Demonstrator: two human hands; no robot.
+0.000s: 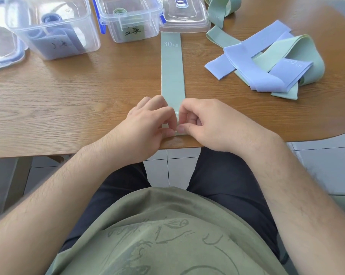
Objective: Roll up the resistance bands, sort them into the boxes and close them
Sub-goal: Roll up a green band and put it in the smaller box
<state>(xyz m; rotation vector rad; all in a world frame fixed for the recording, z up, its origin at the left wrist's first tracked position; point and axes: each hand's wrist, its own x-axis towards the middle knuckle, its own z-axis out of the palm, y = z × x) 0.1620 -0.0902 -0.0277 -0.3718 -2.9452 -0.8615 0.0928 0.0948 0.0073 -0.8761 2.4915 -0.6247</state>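
Observation:
A green resistance band marked 30 LB lies flat and straight on the wooden table, running away from me. My left hand and my right hand both pinch its near end at the table's front edge, fingers curled over a small fold. A clear box at the back left holds rolled blue bands. A second clear box beside it holds a rolled green band.
A clear lid lies at the far end of the band. Another lid sits at the far left. A loose pile of blue and green bands covers the right side. One more green band lies behind it.

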